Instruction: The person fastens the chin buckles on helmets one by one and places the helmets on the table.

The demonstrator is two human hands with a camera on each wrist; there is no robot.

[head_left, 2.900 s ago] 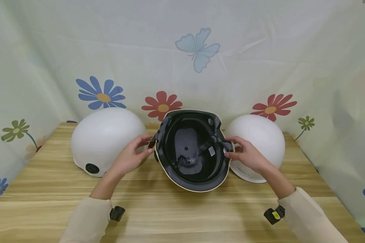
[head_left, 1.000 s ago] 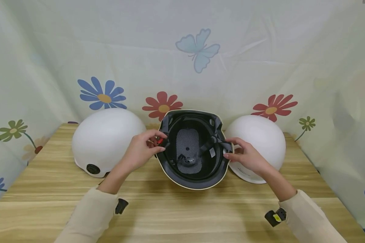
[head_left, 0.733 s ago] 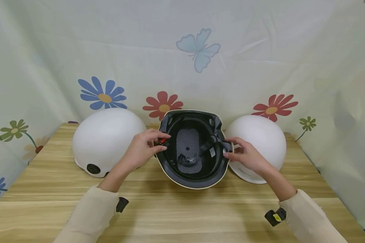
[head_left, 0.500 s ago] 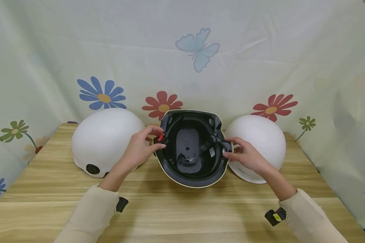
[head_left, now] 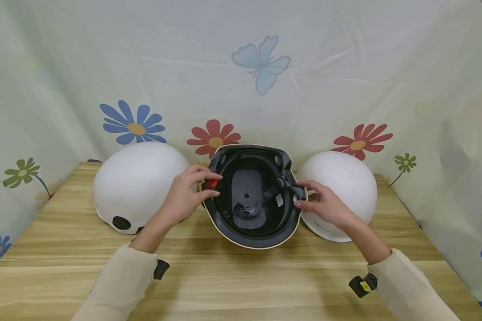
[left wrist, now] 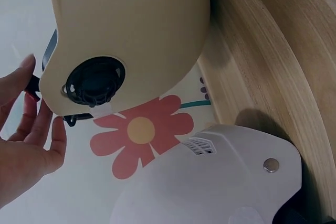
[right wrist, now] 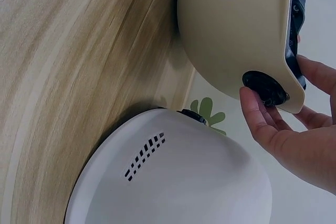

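Note:
A beige helmet stands upside down on the table, its black padded inside turned toward me. My left hand pinches a buckle with a red part between thumb and fingers at the helmet's left rim. The left wrist view shows only a black bit of the buckle in those fingers. On the opposite side, my right hand grips the rim. Its fingertips touch a round black cover on the shell. A dark strap runs from the right rim into the helmet.
A large white helmet sits dome up to the left, close behind my left hand. Another white helmet stands at the right, partly behind my right hand. A flowered cloth hangs behind the wooden table.
My left hand has come from the helmet's outer left edge onto the buckle, whose red part now shows more. The helmet has tilted slightly. My right hand has kept its place.

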